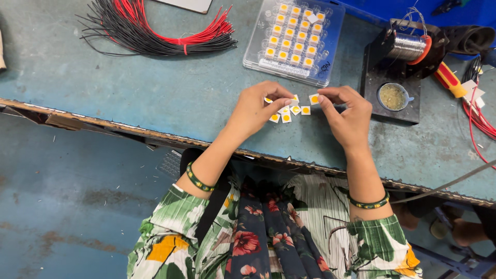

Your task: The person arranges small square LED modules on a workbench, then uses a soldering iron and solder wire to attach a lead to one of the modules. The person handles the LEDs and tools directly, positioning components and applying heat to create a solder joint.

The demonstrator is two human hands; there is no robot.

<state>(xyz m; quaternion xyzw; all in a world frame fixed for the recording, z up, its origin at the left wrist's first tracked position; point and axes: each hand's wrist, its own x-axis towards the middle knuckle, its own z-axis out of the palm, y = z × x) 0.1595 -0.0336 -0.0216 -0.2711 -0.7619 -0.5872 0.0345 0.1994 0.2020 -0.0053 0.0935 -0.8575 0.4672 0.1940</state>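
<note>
I see right hand (347,114) pinching LED chip (314,98); left hand (257,107) fingertips pinched on loose chips (289,112) beneath. I'd grip edges only.

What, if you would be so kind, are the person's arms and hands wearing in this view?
Both hands are bare: the left hand and the right hand wear no gloves or visible rings. Each wrist carries a thin dark green bangle with yellow dots. Short sleeves in a white fabric with green leaves and orange flowers end above the forearms.

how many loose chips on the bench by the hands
About 7 loose chips: one in the right hand, one by the left hand, the rest between; fingers may hide more.
</note>
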